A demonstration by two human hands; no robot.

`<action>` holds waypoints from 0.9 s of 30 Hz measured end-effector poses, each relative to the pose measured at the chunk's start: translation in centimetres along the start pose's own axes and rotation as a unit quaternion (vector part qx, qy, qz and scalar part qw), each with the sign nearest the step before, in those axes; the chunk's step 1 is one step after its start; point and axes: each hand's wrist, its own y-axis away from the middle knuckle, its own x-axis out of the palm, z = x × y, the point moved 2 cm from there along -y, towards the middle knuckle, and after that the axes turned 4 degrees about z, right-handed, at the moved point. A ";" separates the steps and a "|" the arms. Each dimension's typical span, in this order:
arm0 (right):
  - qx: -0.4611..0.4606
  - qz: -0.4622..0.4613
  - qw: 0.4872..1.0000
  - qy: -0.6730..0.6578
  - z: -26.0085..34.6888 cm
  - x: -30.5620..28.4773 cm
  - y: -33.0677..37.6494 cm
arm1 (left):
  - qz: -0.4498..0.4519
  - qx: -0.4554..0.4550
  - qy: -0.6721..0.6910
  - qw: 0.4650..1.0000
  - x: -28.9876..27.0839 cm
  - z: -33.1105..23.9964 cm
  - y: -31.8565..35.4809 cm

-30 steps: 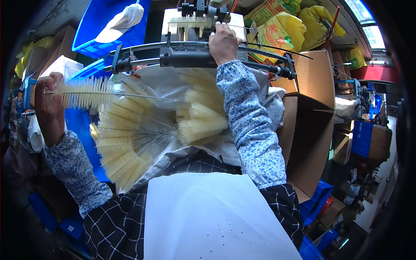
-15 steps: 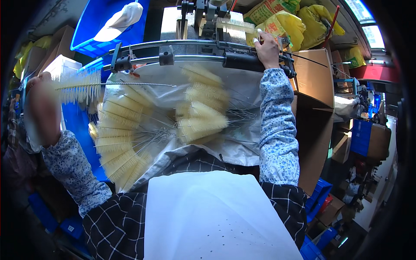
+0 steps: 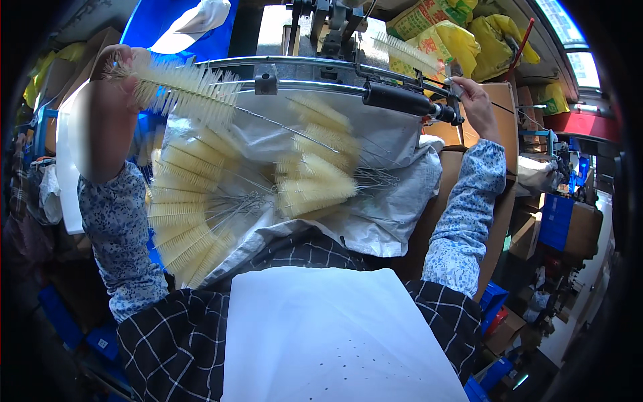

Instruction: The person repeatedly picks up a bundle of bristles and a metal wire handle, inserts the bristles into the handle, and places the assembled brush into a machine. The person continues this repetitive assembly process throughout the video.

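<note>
My left hand (image 3: 117, 100), partly blurred, is raised at the left and closed on a cream-bristled bottle brush (image 3: 181, 87). That brush's twisted wire stem slants down to the right over the pile. At the right end of the machine's rails, my right hand (image 3: 477, 104) pinches close to the end of a second bottle brush (image 3: 405, 52); its exact grip point is hard to make out. Beneath lie two heaps of brushes: a fanned left heap (image 3: 181, 211) and a right heap (image 3: 315, 174), on a white woven sheet (image 3: 382, 224).
A machine with metal rails (image 3: 308, 86) and a black cylinder (image 3: 398, 100) spans the far side. A blue bin (image 3: 151, 27) holds a white cap (image 3: 194, 25). Cardboard boxes (image 3: 499, 110) stand at the right. Yellow bags (image 3: 449, 43) lie behind.
My left hand has moved right and slightly up with its brush, whose stem now slants downward. My right hand has shifted right and down along the machine, the second brush moving with it.
</note>
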 end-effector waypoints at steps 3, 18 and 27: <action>-0.047 0.135 0.975 -0.173 5.7 1.9 4.2 | 0.019 -0.046 0.026 0.998 4.6 2.2 -1.5; -0.098 -0.243 0.921 0.287 6.9 9.8 -3.4 | 0.241 -0.097 -0.519 0.814 3.3 10.7 2.7; -0.066 -0.206 0.939 0.266 6.3 10.0 -5.6 | 0.247 -0.218 -0.712 0.620 2.2 9.2 3.3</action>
